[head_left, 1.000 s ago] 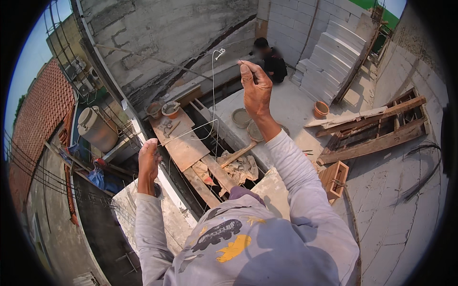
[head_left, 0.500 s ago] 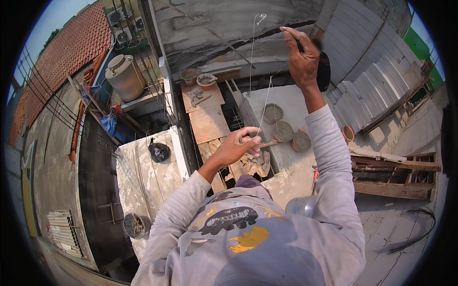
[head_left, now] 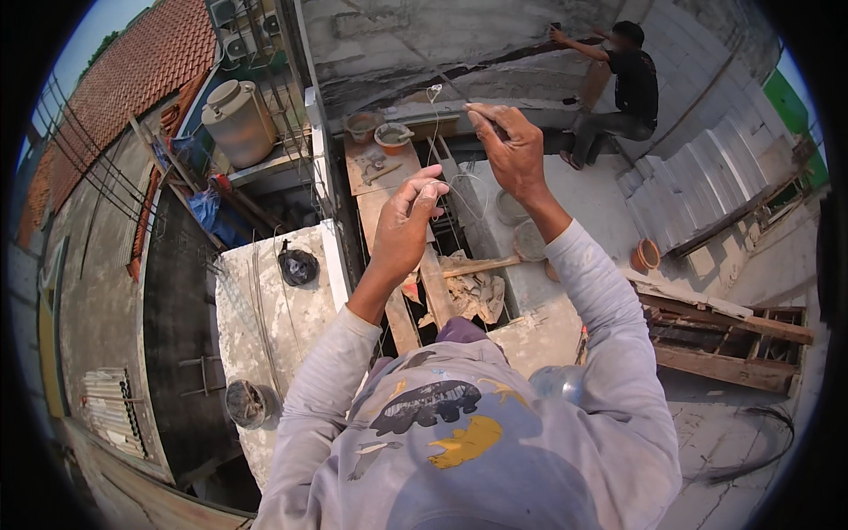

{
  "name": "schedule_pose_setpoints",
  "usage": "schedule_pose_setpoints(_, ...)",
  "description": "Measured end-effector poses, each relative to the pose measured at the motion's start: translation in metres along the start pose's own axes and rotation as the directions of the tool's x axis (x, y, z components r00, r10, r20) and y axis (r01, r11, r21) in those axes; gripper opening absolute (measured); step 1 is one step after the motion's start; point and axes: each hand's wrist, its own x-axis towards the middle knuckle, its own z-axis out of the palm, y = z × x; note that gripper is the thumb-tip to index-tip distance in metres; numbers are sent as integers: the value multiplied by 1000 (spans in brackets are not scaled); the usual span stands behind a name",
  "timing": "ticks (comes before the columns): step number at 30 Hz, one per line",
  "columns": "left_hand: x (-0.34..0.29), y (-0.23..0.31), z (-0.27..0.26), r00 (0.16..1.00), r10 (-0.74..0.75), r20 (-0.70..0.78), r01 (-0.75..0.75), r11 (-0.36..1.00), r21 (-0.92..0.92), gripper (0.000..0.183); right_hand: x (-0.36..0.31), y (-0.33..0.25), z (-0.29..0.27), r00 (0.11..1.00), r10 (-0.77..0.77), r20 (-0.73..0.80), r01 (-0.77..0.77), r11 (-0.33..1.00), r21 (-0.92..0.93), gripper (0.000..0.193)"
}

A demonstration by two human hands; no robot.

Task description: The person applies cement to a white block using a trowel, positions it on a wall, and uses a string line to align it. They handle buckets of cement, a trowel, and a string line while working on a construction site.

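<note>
A thin white string (head_left: 485,196) hangs in a loose loop between my raised hands. Its knotted end (head_left: 434,92) shows higher up, above my left hand. My left hand (head_left: 405,221) is closed, thumb against bent fingers, pinching the string. To the right and a little higher, my right hand (head_left: 517,155) has its fingers bent toward the thumb; the string's path into that grip is hard to see. Below the hands are wooden boards (head_left: 428,291), crumpled brown paper (head_left: 477,296) and round containers of grey mortar (head_left: 529,240), partly covered by my right forearm.
Another person (head_left: 632,84) in dark clothes crouches by the grey wall (head_left: 371,44) at the far right. An orange bucket (head_left: 646,255) stands on the right, near a wooden frame (head_left: 724,344). On the left are a white ledge (head_left: 309,344), a black bag (head_left: 299,267) and a water tank (head_left: 237,124).
My right hand has come down and left, and my left hand has risen, bringing them closer together. The string has slackened into a loop. The other person is now plainly visible.
</note>
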Motion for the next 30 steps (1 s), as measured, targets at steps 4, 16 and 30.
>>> schedule_pose_setpoints(4, -23, -25, 13, 966, 127, 226, -174, 963, 204, 25, -28, 3, 55, 928, 368, 62, -371, 889, 267, 23)
schedule_pose_setpoints(16, -106, -17, -64, 981, -177, 78, 171, 982, 80, 27, 28, 48, 25, 990, -61, -130, 51, 996, -76, 20)
schedule_pose_setpoints(30, -217, -52, -268, 545, -460, -701, 333, 886, -323, 17, 75, 190, -36, 996, 19, 91, 30, 860, -509, 22)
